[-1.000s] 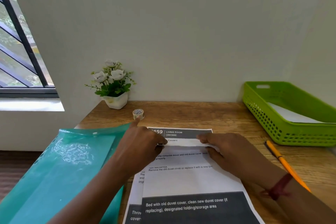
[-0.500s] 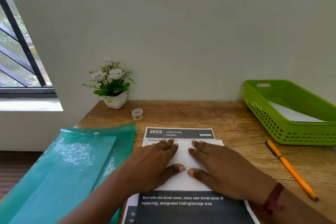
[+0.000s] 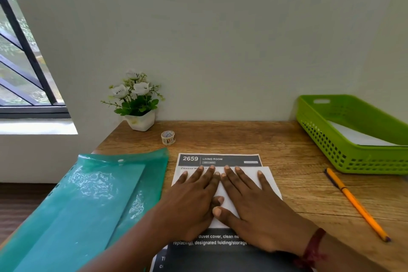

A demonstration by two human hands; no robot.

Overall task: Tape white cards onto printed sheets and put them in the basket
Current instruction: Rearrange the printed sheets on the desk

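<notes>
A printed sheet [image 3: 220, 159] headed "2659 LIVING ROOM" lies on the wooden desk in front of me, on top of another printed sheet. A white card [image 3: 268, 180] lies on its middle. My left hand [image 3: 194, 196] and my right hand [image 3: 249, 201] lie flat side by side on the card, fingers straight and pointing away from me, pressing it down. A small roll of patterned tape [image 3: 168, 137] stands on the desk beyond the sheet. The green basket [image 3: 344, 157] sits at the right with white paper inside.
A teal plastic folder [image 3: 88, 201] lies at the left, overhanging the desk edge. A potted white flower [image 3: 136, 104] stands at the back by the wall. An orange pencil [image 3: 355, 203] lies at the right, in front of the basket. A window is at the far left.
Both hands slid back from the card's top edge and went flat on the card. In the last half second their fingers spread a little wider.
</notes>
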